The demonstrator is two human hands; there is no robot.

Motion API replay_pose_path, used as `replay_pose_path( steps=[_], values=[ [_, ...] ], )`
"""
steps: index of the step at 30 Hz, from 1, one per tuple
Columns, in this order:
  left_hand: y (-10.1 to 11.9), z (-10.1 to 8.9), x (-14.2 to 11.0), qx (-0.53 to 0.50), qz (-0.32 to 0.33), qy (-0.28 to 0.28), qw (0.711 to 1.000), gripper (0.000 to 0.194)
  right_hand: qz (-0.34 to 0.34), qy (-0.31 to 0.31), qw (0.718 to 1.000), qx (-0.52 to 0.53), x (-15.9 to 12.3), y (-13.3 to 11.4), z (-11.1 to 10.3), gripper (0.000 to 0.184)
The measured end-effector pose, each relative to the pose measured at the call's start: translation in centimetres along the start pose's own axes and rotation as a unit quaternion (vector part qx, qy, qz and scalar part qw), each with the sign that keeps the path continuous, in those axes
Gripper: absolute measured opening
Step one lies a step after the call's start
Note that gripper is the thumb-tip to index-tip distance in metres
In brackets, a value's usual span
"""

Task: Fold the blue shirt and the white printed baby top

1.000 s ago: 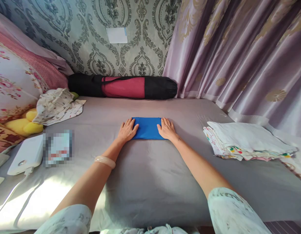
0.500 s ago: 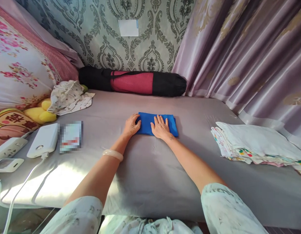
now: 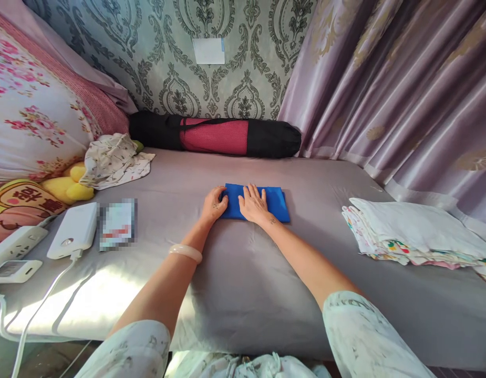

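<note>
A folded blue cloth (image 3: 272, 202) lies flat on the grey bed sheet (image 3: 243, 273) in the middle of the view. My left hand (image 3: 213, 204) is at the cloth's left edge with its fingers curled onto that edge. Fingers spread, my right hand (image 3: 252, 204) lies flat on the left half of the cloth, close beside the left hand. A pale bangle (image 3: 185, 252) sits on my left wrist.
A stack of folded white and patterned cloths (image 3: 412, 236) lies at the right. A black and red roll bag (image 3: 215, 134) rests against the wall. At the left are crumpled cloths (image 3: 114, 160), a yellow plush toy (image 3: 67, 186), pillows, a white power bank (image 3: 73, 230) and a power strip (image 3: 12, 245).
My right hand has slid left across the blue cloth from its right end to beside the left hand. The left hand's fingers have curled at the left edge. The view shifted slightly.
</note>
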State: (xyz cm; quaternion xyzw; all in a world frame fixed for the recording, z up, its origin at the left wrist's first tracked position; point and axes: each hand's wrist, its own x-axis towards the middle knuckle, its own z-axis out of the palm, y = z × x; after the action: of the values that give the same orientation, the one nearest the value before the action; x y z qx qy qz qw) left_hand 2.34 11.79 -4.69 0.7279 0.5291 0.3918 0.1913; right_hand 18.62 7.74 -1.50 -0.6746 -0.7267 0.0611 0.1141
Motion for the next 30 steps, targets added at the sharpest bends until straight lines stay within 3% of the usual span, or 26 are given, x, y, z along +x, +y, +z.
replay_pose_path(
  steps=[5, 14, 23, 30],
  values=[
    [0.5, -0.4, -0.1, -0.006, -0.016, 0.004, 1.0, 0.042, -0.02, 0.001, 0.999, 0.033, 0.7, -2.1, 0.7, 0.06],
    [0.4, -0.5, -0.1, -0.034, -0.042, 0.01, 0.999, 0.045, -0.006, -0.014, 0.999, 0.037, 0.9, -1.9, 1.8, 0.061],
    [0.0, -0.7, 0.0, -0.093, -0.069, 0.052, 0.992, 0.042, -0.007, -0.037, 0.999, 0.022, 2.1, -3.0, 0.9, 0.06],
    [0.4, -1.0, 0.3, -0.133, -0.097, 0.089, 0.982, 0.038, -0.04, -0.029, 0.998, 0.026, 4.0, -5.0, 1.9, 0.058]
  ],
)
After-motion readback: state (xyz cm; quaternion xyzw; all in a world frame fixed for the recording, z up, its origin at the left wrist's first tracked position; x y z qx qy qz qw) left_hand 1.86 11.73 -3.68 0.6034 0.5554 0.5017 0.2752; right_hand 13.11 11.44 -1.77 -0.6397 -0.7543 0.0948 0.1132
